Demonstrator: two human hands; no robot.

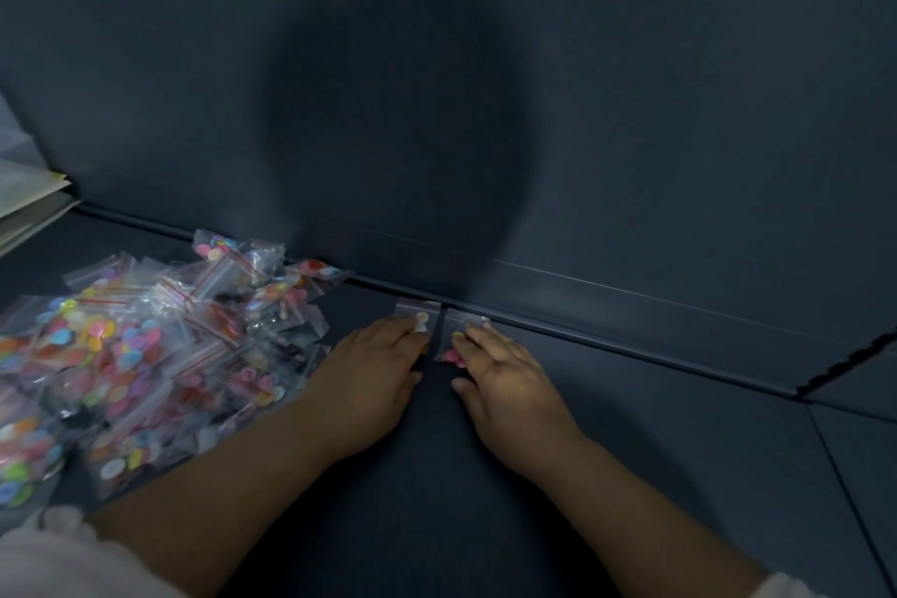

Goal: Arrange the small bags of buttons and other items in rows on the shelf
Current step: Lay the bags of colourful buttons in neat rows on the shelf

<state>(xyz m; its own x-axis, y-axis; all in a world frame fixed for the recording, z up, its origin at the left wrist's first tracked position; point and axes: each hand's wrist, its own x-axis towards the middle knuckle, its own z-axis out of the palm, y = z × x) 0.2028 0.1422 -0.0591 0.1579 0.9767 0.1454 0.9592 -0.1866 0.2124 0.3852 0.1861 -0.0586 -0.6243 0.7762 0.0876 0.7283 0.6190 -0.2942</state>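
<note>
Both hands are lying flat and open, the left hand (383, 354) pressing one small bag (418, 312) and the right hand (495, 354) its neighbour (461, 323) against the back wall (631, 112), while the heap of bags (145, 345) is waiting nearer the left.

We are losing the lower parts of the two small bags (421, 312) under our fingers (412, 335). The left edge is cutting off the heap of bags (136, 354) and the stacked papers (29, 199).
</note>
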